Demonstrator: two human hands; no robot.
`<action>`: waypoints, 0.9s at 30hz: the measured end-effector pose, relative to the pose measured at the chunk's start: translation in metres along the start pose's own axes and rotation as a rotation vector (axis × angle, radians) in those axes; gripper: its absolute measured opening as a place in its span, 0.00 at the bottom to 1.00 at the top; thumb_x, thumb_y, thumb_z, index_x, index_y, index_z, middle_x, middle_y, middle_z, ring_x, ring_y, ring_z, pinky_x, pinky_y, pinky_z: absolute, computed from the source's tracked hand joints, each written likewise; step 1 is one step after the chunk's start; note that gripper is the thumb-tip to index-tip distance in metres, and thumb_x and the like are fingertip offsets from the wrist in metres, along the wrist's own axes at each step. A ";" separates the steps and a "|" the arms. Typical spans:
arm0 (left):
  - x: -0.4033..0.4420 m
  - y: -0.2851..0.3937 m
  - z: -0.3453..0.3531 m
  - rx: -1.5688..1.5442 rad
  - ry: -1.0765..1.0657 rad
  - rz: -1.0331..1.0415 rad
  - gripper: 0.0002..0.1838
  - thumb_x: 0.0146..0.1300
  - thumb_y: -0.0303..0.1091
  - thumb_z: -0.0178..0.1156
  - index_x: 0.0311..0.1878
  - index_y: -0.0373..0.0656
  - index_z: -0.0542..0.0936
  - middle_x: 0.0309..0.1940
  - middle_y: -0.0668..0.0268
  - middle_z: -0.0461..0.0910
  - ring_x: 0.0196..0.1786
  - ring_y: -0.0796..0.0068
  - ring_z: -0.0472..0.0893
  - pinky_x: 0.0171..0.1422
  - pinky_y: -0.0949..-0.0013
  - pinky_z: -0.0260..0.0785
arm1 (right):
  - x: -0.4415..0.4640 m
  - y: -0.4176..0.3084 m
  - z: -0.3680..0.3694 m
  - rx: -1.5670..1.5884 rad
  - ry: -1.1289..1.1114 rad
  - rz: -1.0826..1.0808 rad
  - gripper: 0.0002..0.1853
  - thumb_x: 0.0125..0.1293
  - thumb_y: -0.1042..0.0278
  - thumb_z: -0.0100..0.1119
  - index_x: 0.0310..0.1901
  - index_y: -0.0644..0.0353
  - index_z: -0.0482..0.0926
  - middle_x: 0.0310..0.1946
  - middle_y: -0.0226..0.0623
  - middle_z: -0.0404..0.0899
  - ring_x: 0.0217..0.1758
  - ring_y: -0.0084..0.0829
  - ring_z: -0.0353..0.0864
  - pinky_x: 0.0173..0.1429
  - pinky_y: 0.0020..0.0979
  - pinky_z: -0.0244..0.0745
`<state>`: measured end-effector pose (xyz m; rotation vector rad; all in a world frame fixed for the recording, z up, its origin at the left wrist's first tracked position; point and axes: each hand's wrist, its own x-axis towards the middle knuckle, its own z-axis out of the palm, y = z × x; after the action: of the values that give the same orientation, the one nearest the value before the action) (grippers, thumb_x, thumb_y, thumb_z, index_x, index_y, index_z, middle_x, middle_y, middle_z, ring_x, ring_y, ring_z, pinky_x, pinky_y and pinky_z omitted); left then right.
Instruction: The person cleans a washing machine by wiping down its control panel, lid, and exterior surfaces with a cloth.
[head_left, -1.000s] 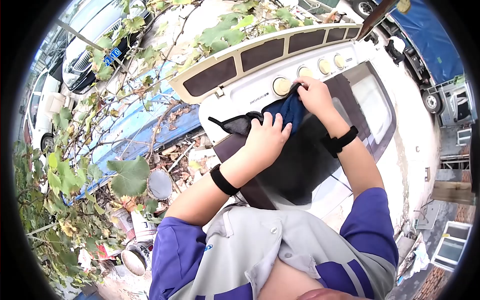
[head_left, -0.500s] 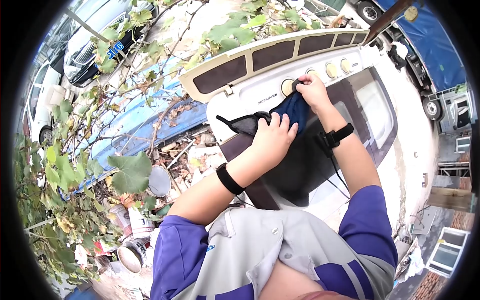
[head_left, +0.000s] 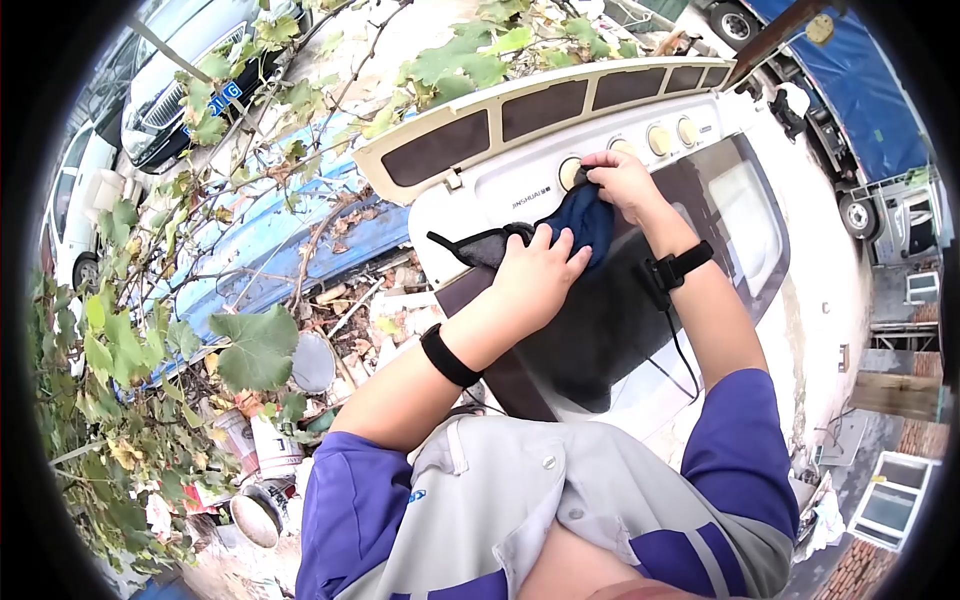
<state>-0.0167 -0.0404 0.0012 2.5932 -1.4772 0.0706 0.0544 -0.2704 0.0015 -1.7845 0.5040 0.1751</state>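
Observation:
A dark blue and black cloth (head_left: 583, 222) with a grey mesh part and a black strap lies bunched over the front of the washing machine's control panel (head_left: 500, 197). My left hand (head_left: 537, 277) rests on the cloth's left part, fingers bent over it. At the cloth's upper right corner, my right hand (head_left: 625, 185) pinches the black edge between thumb and fingers, close to a cream knob (head_left: 570, 172). Below the hands is the machine's dark, see-through lid (head_left: 590, 330). Both wrists wear black bands.
The machine's raised cream cover (head_left: 545, 108) stands behind the panel. Vines with leaves (head_left: 254, 350) and a blue sheet (head_left: 290, 265) are at the left, above rubble and buckets (head_left: 275, 447). Cars (head_left: 165, 105) and a blue-covered truck (head_left: 870, 100) stand farther off.
The view has shifted slightly. My right hand has stayed pinched on the cloth's corner, and the cloth's blue part looks a little more bunched. My left hand has hardly moved on the cloth.

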 end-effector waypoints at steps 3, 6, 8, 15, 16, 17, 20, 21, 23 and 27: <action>0.001 0.001 0.001 0.007 -0.012 -0.002 0.31 0.59 0.31 0.60 0.70 0.53 0.73 0.65 0.60 0.73 0.61 0.58 0.73 0.52 0.60 0.71 | 0.007 0.008 -0.001 0.258 -0.006 0.055 0.12 0.64 0.76 0.61 0.49 0.60 0.80 0.39 0.30 0.79 0.38 0.22 0.77 0.40 0.25 0.75; 0.001 0.002 0.001 0.022 -0.019 -0.007 0.32 0.59 0.31 0.60 0.70 0.53 0.73 0.66 0.61 0.73 0.62 0.58 0.73 0.52 0.59 0.71 | 0.009 0.012 -0.002 -0.040 0.015 -0.136 0.11 0.63 0.74 0.63 0.47 0.61 0.79 0.39 0.30 0.80 0.40 0.25 0.79 0.43 0.27 0.77; 0.001 0.000 0.002 0.028 0.010 0.001 0.32 0.59 0.31 0.60 0.70 0.53 0.73 0.66 0.61 0.73 0.61 0.58 0.73 0.52 0.59 0.71 | 0.011 0.019 0.002 -0.431 0.119 -0.451 0.10 0.60 0.75 0.64 0.44 0.63 0.80 0.37 0.36 0.82 0.42 0.31 0.82 0.46 0.32 0.78; 0.001 -0.001 0.004 0.026 0.024 0.005 0.32 0.58 0.31 0.60 0.69 0.53 0.73 0.65 0.62 0.73 0.59 0.59 0.74 0.51 0.60 0.70 | 0.004 0.012 0.007 -0.704 0.253 -0.440 0.08 0.56 0.70 0.68 0.37 0.62 0.82 0.33 0.46 0.84 0.41 0.46 0.84 0.48 0.39 0.78; 0.000 0.000 0.006 0.024 0.035 0.006 0.32 0.58 0.31 0.61 0.69 0.53 0.73 0.64 0.62 0.73 0.59 0.59 0.74 0.50 0.61 0.70 | 0.004 0.009 0.006 -0.738 0.242 -0.398 0.09 0.56 0.69 0.69 0.36 0.62 0.82 0.33 0.47 0.84 0.41 0.46 0.84 0.48 0.39 0.78; 0.000 0.001 0.007 0.030 0.037 0.005 0.32 0.58 0.31 0.61 0.69 0.53 0.73 0.65 0.61 0.73 0.59 0.59 0.74 0.50 0.61 0.70 | 0.005 0.005 0.005 -0.773 0.234 -0.360 0.09 0.56 0.68 0.69 0.36 0.62 0.82 0.33 0.47 0.84 0.41 0.47 0.85 0.49 0.40 0.78; 0.001 0.002 0.007 0.044 0.048 0.005 0.31 0.58 0.31 0.61 0.69 0.54 0.74 0.65 0.61 0.73 0.58 0.59 0.74 0.50 0.61 0.70 | 0.010 0.000 0.011 -0.709 0.226 -0.367 0.10 0.55 0.66 0.71 0.35 0.61 0.84 0.33 0.47 0.85 0.42 0.46 0.85 0.49 0.39 0.79; 0.001 0.002 0.007 0.043 0.047 0.004 0.31 0.58 0.31 0.60 0.69 0.54 0.74 0.65 0.61 0.73 0.59 0.59 0.74 0.50 0.61 0.70 | 0.010 -0.003 0.012 -0.729 0.223 -0.332 0.10 0.55 0.66 0.72 0.35 0.62 0.84 0.32 0.45 0.85 0.40 0.43 0.85 0.47 0.38 0.79; 0.000 0.002 0.006 0.046 0.035 -0.003 0.32 0.58 0.32 0.60 0.69 0.54 0.74 0.65 0.61 0.73 0.59 0.58 0.74 0.50 0.61 0.70 | 0.013 -0.011 0.014 -0.758 0.213 -0.263 0.11 0.55 0.65 0.73 0.35 0.63 0.84 0.30 0.43 0.86 0.36 0.37 0.86 0.44 0.35 0.79; 0.000 0.005 0.005 0.064 0.021 -0.009 0.32 0.59 0.32 0.60 0.70 0.54 0.73 0.65 0.60 0.73 0.60 0.58 0.73 0.52 0.60 0.70 | 0.015 -0.007 0.012 -0.831 0.183 -0.315 0.11 0.54 0.64 0.74 0.32 0.62 0.84 0.27 0.42 0.85 0.33 0.37 0.85 0.43 0.35 0.79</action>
<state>-0.0209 -0.0436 -0.0032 2.6407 -1.4796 0.1461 0.0729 -0.2618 -0.0010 -2.6832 0.2786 -0.0103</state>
